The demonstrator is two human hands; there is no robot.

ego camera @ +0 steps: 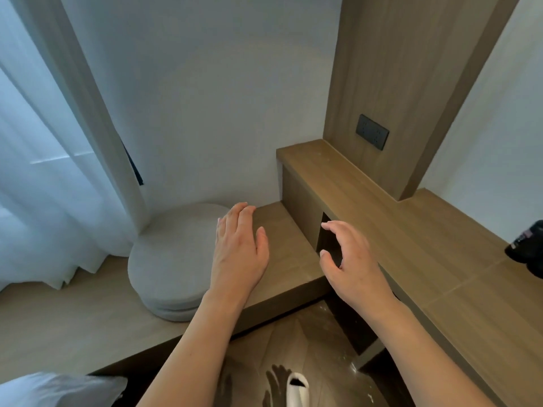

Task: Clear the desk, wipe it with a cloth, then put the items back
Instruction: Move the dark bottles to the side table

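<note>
The wooden counter [417, 239] runs along the right wall beneath a wood panel bearing a dark socket plate [372, 131], and a dark object [529, 248], too cropped to identify, sits at its right edge. Both hands hang in the air holding nothing: the left hand [239, 251] flat with fingers straight and together, above the lower wooden platform [88, 324], the right hand [349, 259] loosely curved with thumb and fingers apart, just beside the counter's front edge. A stack of round grey cushions [170, 259] lies on the platform near the white curtain [44, 171].
</note>
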